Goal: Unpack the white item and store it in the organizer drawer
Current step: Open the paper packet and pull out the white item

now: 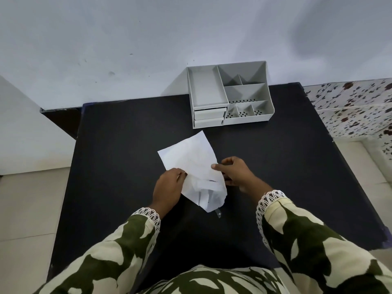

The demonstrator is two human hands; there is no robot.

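A white paper wrapping [192, 161] lies crumpled on the black table [118, 145], partly unfolded, with a small clear shiny bit poking out at its near end [218, 213]. My left hand [168, 187] pinches the wrapping's left edge. My right hand [235, 172] holds its right edge with thumb on top. What is inside the paper is hidden. The grey organizer [230, 93] stands at the table's far edge, with two shut drawers [209, 117] stacked at its front left.
The organizer has a long tray at left and several open compartments at right. A white wall rises behind the table. A floral-patterned surface [356, 107] lies at far right, and a tiled floor [27, 209] at left.
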